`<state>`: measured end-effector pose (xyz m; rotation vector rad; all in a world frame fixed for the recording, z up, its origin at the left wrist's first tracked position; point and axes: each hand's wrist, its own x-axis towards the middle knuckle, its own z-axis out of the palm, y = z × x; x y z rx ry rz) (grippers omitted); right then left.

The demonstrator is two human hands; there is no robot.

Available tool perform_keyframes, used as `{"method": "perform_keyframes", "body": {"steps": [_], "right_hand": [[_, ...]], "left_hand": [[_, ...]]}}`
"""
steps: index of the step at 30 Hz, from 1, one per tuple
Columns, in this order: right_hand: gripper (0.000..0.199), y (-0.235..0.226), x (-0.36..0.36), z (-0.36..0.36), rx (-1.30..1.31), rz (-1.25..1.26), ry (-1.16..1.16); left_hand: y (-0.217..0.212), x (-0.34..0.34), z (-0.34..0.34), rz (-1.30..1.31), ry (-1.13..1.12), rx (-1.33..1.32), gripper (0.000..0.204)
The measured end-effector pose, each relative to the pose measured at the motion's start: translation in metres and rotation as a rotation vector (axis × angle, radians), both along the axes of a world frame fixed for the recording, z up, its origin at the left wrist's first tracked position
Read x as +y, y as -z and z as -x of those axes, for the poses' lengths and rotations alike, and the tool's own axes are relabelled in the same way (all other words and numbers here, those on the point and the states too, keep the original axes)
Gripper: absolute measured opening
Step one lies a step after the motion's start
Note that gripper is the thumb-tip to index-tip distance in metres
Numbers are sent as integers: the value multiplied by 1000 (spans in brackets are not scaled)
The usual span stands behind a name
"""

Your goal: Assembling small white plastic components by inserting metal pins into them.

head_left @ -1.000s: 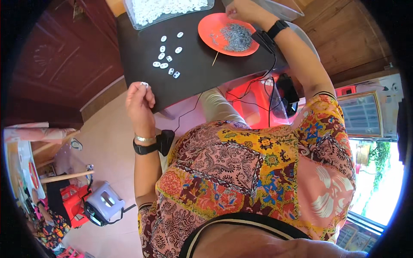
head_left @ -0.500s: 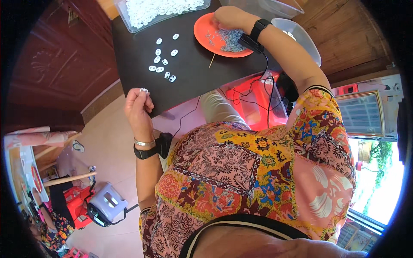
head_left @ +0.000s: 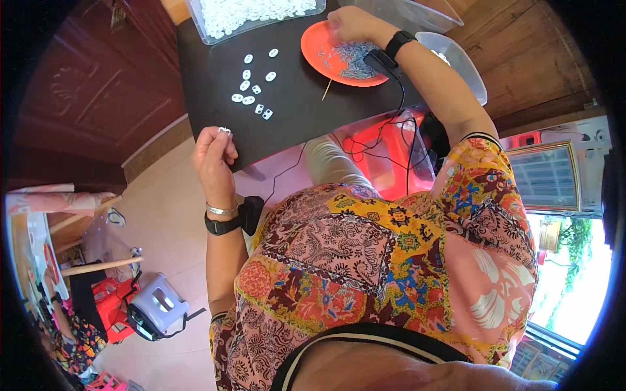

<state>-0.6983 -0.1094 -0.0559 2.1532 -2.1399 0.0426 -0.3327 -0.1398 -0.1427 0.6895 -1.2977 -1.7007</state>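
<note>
My left hand (head_left: 214, 156) is closed at the near left edge of the dark table, pinching a small white plastic piece (head_left: 224, 130) between thumb and fingertips. At the far side, my right hand (head_left: 357, 25) reaches over an orange plate (head_left: 315, 49), its fingers bent down at the rim. Whatever those fingertips hold is hidden. On the plate lies a heap of small grey metal pins (head_left: 357, 60), with a few strewn to its left. Several white oval pieces with holes (head_left: 248, 100) are scattered on the table between my hands.
A clear bin of white pieces (head_left: 251, 14) stands at the far left of the table (head_left: 287, 127). A thin wooden stick (head_left: 327, 90) juts from under the plate. Another clear tub (head_left: 466, 75) sits right of my forearm. Black cables (head_left: 409, 140) hang over a red stool (head_left: 381, 166).
The table and its things sit slightly farther right in the picture. Both hands keep nearly the same poses, the left still pinching the white plastic piece, the right still at the plate.
</note>
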Motion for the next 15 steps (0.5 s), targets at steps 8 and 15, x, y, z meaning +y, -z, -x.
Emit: {"method": "perform_keyframes", "body": {"steps": [8, 15], "right_hand": [[10, 1, 12, -1, -641, 290, -282], [7, 3, 17, 3, -661, 152, 49]], "left_hand": [[3, -2, -3, 4, -10, -9, 13], [3, -3, -2, 4, 11, 6, 14]]}}
